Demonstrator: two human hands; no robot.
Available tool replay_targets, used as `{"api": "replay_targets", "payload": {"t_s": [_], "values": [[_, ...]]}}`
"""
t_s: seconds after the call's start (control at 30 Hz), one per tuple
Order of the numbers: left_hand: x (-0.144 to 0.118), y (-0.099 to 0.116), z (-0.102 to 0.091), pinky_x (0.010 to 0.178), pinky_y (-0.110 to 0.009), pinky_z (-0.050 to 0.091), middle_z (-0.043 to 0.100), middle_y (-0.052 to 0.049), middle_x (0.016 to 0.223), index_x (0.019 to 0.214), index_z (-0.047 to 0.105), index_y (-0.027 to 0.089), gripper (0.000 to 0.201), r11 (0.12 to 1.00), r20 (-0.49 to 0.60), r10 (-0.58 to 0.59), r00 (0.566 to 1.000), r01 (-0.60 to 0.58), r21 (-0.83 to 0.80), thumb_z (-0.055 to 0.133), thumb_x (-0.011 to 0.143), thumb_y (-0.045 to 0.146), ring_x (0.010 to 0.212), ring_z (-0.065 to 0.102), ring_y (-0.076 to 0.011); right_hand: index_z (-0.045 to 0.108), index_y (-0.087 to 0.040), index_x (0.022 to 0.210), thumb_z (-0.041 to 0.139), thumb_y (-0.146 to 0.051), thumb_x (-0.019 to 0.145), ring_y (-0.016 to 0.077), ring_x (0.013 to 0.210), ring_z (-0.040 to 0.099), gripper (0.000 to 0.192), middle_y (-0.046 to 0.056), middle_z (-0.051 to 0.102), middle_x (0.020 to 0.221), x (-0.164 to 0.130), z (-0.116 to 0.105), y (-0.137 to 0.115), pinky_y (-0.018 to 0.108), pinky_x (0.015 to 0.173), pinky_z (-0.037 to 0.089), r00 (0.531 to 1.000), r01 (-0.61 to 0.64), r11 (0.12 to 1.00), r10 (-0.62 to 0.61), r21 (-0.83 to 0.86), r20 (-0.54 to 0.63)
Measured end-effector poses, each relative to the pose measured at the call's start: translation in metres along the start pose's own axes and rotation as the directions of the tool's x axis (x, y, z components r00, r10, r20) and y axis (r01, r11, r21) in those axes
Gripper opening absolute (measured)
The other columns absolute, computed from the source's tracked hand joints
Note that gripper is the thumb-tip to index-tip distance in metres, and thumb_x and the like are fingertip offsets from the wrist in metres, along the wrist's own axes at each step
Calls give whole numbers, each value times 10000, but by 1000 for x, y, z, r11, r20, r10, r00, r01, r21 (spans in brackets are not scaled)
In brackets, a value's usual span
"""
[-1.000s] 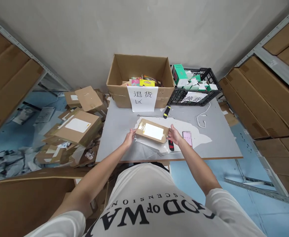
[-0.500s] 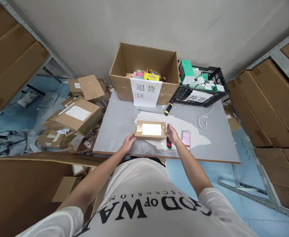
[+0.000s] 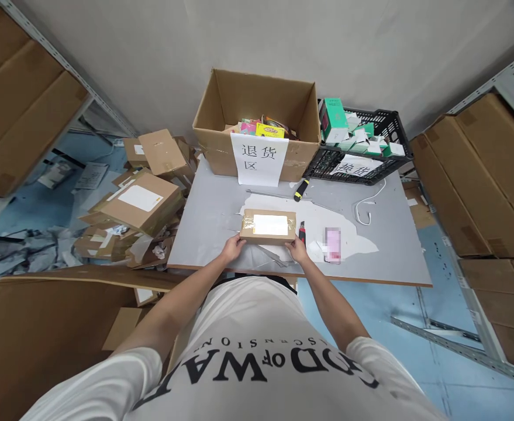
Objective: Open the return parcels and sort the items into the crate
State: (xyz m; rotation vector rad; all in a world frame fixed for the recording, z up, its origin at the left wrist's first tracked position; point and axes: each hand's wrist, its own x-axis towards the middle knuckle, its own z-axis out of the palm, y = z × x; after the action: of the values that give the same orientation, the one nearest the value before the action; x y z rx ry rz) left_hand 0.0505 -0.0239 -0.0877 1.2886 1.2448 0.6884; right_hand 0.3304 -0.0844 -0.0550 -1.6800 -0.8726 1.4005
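A small taped cardboard box (image 3: 248, 234) with a white label lies lengthwise in front of me at the table. My left hand (image 3: 233, 248) grips its near left corner, and my right hand (image 3: 297, 248) has hold of the near right corner. Just right of the box is a red and black utility knife (image 3: 302, 230), its lower end close to my right fingers. Farther right lies a pink phone-like rectangle (image 3: 333, 245), partly blurred. Behind the box rests a black and yellow handle (image 3: 301, 190).
On the grey table (image 3: 204, 199), a large open carton (image 3: 221, 155) with a paper sign and a black crate (image 3: 382, 166) of green-white boxes stand at the back. A white cable (image 3: 362, 204) lies right. Cardboard parcels (image 3: 142, 202) pile up left; shelves (image 3: 467, 199) hold cartons right.
My right hand has moved from the box's right end down to its near right corner, uncovering more of the utility knife. My left hand stays at the left corner.
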Motion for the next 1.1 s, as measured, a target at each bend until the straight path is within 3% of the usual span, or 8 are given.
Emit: {"api": "replay_targets", "payload": {"t_s": [0.23,0.4,0.57,0.67,0.77,0.9,1.0,1.1], "values": [[-6,33,-16,919,-381,462,724,-50,975,1017,700,170,443,995,0,32,1000,-31,93,598,745,505,969,632,-270,636,-211,1026,593,-376,774,236,960,633,304,53,703,995,-5,-10,-18,390,907,467,986,146,952,-161,-268,-33],[0,50,-23,917,-362,471,689,-69,1115,1202,624,149,572,994,-10,104,994,-104,18,559,783,533,1026,626,-254,666,-210,783,466,-537,835,253,785,635,386,60,702,758,-3,-12,-42,334,729,466,967,155,826,-240,-542,-89],[16,52,-24,909,-391,477,707,-79,1068,1161,655,137,560,999,-31,45,999,-44,21,574,768,527,1000,637,-275,525,-226,481,401,-592,850,242,684,613,535,63,626,556,7,-2,-48,318,672,435,960,60,755,-223,-654,-169],[22,49,-24,959,-397,446,714,-58,1050,1113,684,155,504,1000,-40,-6,999,7,19,595,751,495,1022,629,-270,491,-238,448,422,-563,846,249,691,617,518,67,620,542,12,4,-44,332,688,448,961,30,760,-201,-649,-191],[23,42,-24,993,-404,422,716,-58,1046,1108,686,158,521,997,5,-53,999,54,-48,632,712,493,1051,619,-264,537,-247,472,501,-511,813,266,753,633,433,60,641,575,17,5,-37,355,750,460,961,53,833,-192,-550,-198],[23,33,-22,1007,-438,412,711,-85,1059,1144,662,137,665,983,50,-84,995,91,-161,680,640,572,1055,618,-273,687,-251,702,598,-414,752,249,890,645,192,32,721,760,20,3,-27,372,875,457,974,65,947,-129,-314,-187],[24,26,-21,1028,-456,394,702,-84,1086,1160,652,140,735,978,32,-92,995,97,-184,691,609,625,1075,607,-283,710,-230,893,624,-383,731,242,962,650,239,47,731,952,21,4,-21,388,926,457,984,27,975,-65,-220,-165],[26,20,-21,1041,-463,386,688,-89,1123,1183,636,139,751,975,44,-88,995,95,-202,687,618,632,1101,594,-289,707,-196,957,639,-391,725,254,1010,644,311,89,710,1039,21,6,-16,387,957,458,982,31,989,-57,-147,-178]]}}
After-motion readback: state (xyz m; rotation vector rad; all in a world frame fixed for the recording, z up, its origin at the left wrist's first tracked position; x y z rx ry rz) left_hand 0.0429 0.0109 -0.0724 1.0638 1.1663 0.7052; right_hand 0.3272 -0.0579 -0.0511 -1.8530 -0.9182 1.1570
